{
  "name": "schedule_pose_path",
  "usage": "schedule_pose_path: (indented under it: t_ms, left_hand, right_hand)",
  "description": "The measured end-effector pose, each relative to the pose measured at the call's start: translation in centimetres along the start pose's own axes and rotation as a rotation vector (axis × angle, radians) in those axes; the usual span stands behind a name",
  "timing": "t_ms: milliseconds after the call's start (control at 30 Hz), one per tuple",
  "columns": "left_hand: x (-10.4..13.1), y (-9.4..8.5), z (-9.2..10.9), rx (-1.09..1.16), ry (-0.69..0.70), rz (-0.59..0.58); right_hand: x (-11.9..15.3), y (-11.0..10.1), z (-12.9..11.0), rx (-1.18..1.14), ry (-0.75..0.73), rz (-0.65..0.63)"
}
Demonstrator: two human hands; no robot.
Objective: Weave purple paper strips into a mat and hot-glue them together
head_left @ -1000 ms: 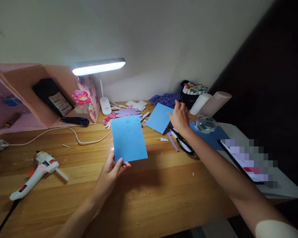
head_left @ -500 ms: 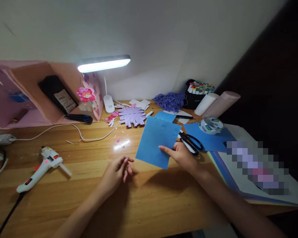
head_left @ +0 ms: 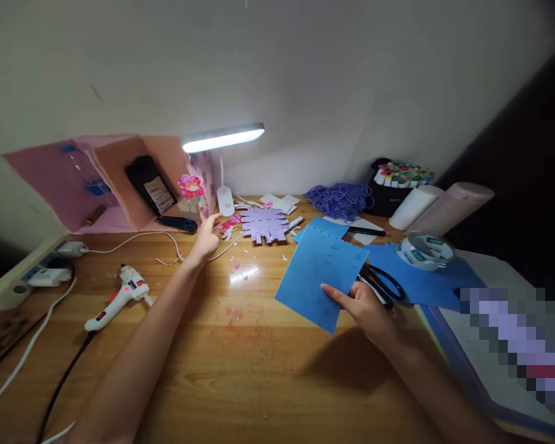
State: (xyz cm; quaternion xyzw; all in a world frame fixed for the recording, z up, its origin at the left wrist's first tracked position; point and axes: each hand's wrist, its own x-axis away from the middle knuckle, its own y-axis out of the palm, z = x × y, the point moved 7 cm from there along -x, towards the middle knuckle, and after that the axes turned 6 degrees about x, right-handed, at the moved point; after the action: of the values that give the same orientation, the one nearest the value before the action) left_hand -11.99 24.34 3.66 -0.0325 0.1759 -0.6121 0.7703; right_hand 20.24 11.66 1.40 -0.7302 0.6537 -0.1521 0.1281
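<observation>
My right hand point(head_left: 367, 305) pinches a blue sheet of paper point(head_left: 321, 274) near its lower right corner, thumb on top. Small notches run along the sheet's upper edge. Just behind that hand is a pair of black-handled scissors point(head_left: 386, 283), partly hidden. My left hand point(head_left: 206, 240) reaches to the back of the table, index finger stretched out close to the foot of a white desk lamp point(head_left: 226, 202); contact is unclear. Nothing shows in it. To its right lies a woven purple paper piece point(head_left: 264, 224) among pink and white scraps.
A glue gun point(head_left: 118, 299) rests at left beside a power strip point(head_left: 23, 271). Behind stands a pink cardboard box point(head_left: 115, 185) with a box cutter point(head_left: 178, 223). Purple yarn point(head_left: 337, 200), a marker case point(head_left: 398, 191) and a tape roll point(head_left: 424, 251) are at right.
My left hand has moved forward and left from mid-table to the lamp's foot. My right hand still holds the blue sheet. The view has shifted left.
</observation>
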Motion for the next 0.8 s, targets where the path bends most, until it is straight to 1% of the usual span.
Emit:
schedule_pose_path:
  t_ms: [100, 200, 267, 400, 600, 800]
  left_hand:
    - [-2.4, 1.2, -0.3, -0.148, -0.029, -0.102]
    - [-3.1, 1.6, -0.5, -0.286, -0.046, -0.165]
    - [-3.0, 1.3, -0.5, -0.379, -0.053, -0.172]
    - [-2.3, 0.6, -0.5, -0.534, -0.054, -0.136]
    - [-2.0, 1.1, -0.5, -0.616, -0.015, -0.188]
    - [-1.9, 1.4, -0.4, -0.701, 0.034, -0.214]
  right_hand:
    - [0.2, 0.0, -0.7, 0.023, 0.021, 0.013]
    - [0.4, -0.2, -1.1, 0.056, 0.036, 0.051]
    - [0.4, -0.2, -1.2, 0.068, 0.041, 0.063]
    - [0.6, 0.1, -1.4, 0.053, 0.05, 0.051]
    - [0.7, 0.5, -1.3, 0.002, 0.036, -0.004]
    - [0.6, 0.0, -0.5, 0.122, 0.006, 0.066]
